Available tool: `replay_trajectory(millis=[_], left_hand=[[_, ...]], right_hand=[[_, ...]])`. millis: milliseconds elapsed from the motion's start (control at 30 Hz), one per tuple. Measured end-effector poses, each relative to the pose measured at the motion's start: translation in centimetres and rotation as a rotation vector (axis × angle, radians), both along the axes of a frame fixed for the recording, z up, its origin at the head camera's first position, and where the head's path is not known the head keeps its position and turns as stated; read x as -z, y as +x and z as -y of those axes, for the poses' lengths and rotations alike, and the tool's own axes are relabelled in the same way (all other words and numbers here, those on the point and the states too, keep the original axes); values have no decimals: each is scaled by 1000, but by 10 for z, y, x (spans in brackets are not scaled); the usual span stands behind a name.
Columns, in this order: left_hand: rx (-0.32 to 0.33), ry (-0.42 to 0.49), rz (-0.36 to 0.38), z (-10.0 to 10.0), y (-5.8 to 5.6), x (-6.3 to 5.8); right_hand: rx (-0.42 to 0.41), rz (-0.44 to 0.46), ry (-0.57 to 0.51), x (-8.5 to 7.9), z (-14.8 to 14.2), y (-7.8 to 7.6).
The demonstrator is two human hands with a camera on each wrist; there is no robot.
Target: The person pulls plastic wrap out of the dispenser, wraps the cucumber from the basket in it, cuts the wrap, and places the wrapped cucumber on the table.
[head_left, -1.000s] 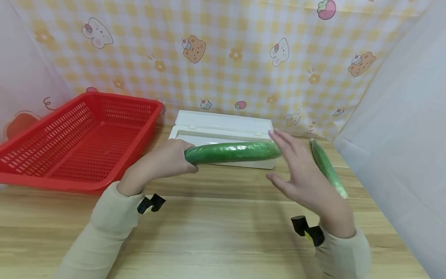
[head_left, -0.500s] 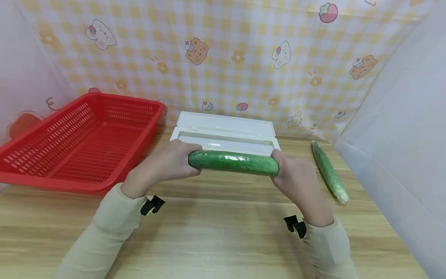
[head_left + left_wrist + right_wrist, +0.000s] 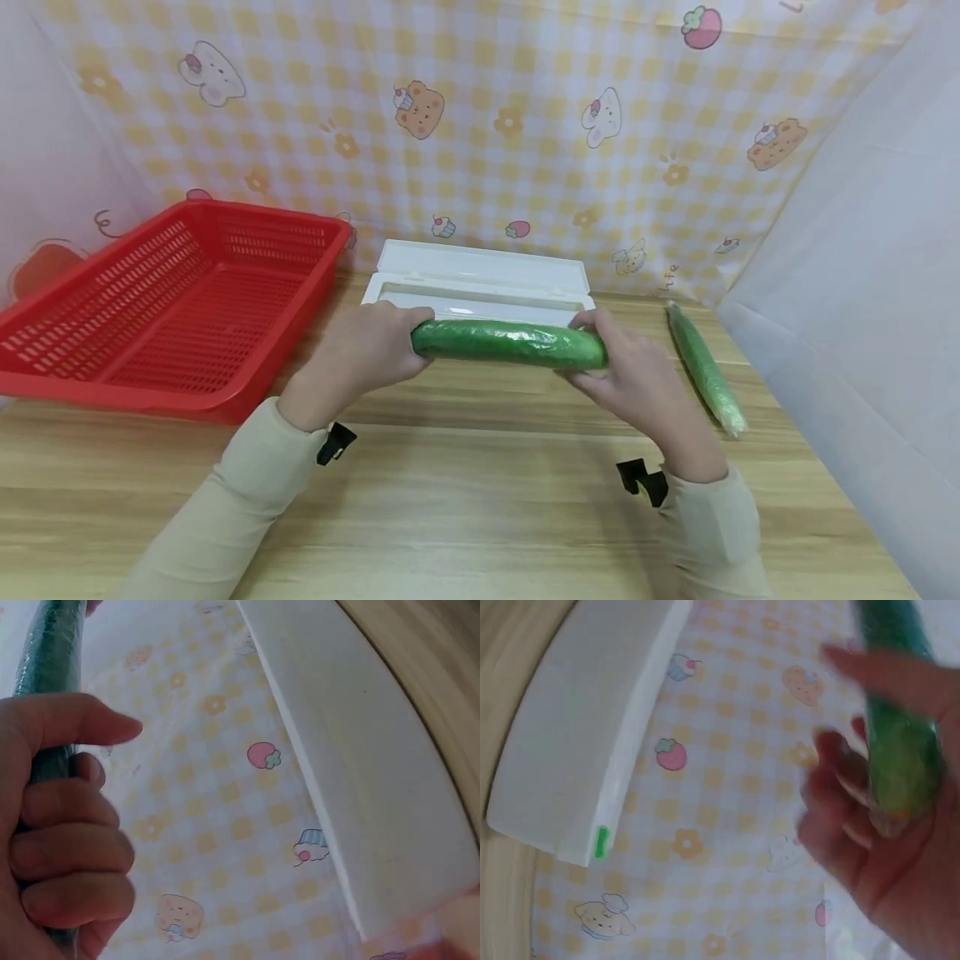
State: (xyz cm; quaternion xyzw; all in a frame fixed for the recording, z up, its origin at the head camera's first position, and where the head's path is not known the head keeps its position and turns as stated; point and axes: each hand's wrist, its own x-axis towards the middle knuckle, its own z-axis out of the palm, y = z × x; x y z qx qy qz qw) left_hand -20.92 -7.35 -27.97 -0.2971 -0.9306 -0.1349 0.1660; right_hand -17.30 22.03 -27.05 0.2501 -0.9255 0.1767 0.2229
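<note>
A green cucumber (image 3: 510, 343), glossy with clear film, is held level above the table in both hands. My left hand (image 3: 372, 346) grips its left end; in the left wrist view the fingers (image 3: 71, 847) curl round it. At the other end, my right hand (image 3: 633, 371) has its fingers and thumb loosely curled about the tip. The right wrist view, blurred, shows the cucumber's lighter end (image 3: 904, 765) lying between thumb and fingers. Just behind the cucumber stands a long white box (image 3: 487, 267) with its lid raised, its front partly hidden.
To the left is a red plastic basket (image 3: 292, 333) with slotted walls. Another film-wrapped cucumber (image 3: 702, 367) lies on the wooden table (image 3: 480, 500) at the right. A checked cloth (image 3: 480, 167) hangs at the back, with a pale side wall (image 3: 862, 292) at right.
My right hand has come in from apart, closed over the cucumber's right end, then loosened its fingers there. The cucumber has dropped slightly in view, uncovering more of the white box.
</note>
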Motion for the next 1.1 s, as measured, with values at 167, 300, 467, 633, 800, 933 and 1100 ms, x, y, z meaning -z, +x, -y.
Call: replay_trajectory(millis=[167, 300, 467, 633, 800, 933, 1100], left_hand=[[104, 106, 370, -6, -3, 3], [193, 190, 529, -14, -2, 7], [195, 241, 651, -23, 3, 14], [169, 271, 656, -33, 10, 15], [121, 258, 550, -44, 20, 14], [113, 245, 445, -50, 26, 13], [89, 249, 330, -51, 28, 12]], right_hand=[[-431, 68, -614, -5, 0, 3], [-824, -35, -1143, -5, 11, 0], [-1052, 59, -1559, -7, 20, 5], [-1142, 250, -1840, -12, 16, 10], [-1112, 319, -1991, -15, 7, 9], [-1146, 347, -2016, -17, 0, 9], [-1073, 352, -1897, -25, -2, 10]])
